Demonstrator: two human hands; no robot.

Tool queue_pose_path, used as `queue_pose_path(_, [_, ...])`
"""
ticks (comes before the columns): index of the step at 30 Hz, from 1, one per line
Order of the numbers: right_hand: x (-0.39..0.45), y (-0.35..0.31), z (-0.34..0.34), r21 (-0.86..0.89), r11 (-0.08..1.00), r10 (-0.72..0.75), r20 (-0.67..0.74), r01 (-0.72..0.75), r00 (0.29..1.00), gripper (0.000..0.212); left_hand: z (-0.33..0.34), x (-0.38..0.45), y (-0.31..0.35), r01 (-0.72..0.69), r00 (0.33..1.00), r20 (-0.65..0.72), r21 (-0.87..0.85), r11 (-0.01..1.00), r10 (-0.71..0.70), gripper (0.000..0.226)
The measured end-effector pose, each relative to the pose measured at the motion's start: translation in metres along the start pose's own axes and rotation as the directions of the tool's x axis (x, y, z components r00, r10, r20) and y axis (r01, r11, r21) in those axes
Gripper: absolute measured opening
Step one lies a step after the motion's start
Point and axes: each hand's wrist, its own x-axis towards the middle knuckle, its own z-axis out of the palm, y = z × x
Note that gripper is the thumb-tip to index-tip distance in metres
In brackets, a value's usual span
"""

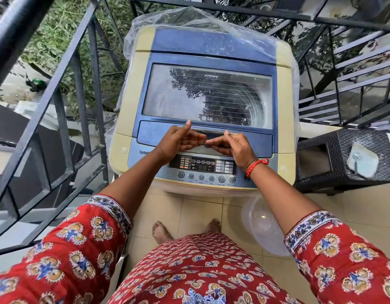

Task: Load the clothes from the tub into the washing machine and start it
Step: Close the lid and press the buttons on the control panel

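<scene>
Red patterned sleeves (75, 249) and our lap fill the near edge, with our bare feet (161, 231) on pale floor tiles (198, 213) below. We stand on a balcony: a dark metal railing (64, 119) runs along the left with greenery beyond, and metal stairs (354, 69) rise at far right. Straight ahead is the washing machine (205, 102), a blue and cream top-loader with its glass lid (208, 95) closed and a clear plastic cover (189, 18) pushed to its far end. A clear tub (264, 227) sits on the tiles at near right, beside a dark wicker stool (343, 159). Our left hand (178, 141) and right hand (231, 145) are at the lid's near edge above the control panel (203, 166), fingers curled under the handle recess (211, 136) and thumbs raised, fingertips nearly meeting.
</scene>
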Motion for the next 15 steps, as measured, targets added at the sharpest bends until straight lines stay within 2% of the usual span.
queue_pose_path(15, [0.0011, 0.0009, 0.0, 0.01, 1.0, 0.008, -0.002, -0.008, 1.0, 0.055, -0.0019, 0.0016, -0.0026, 0.008, 1.0, -0.009, 0.037, 0.999, -0.008, 0.062])
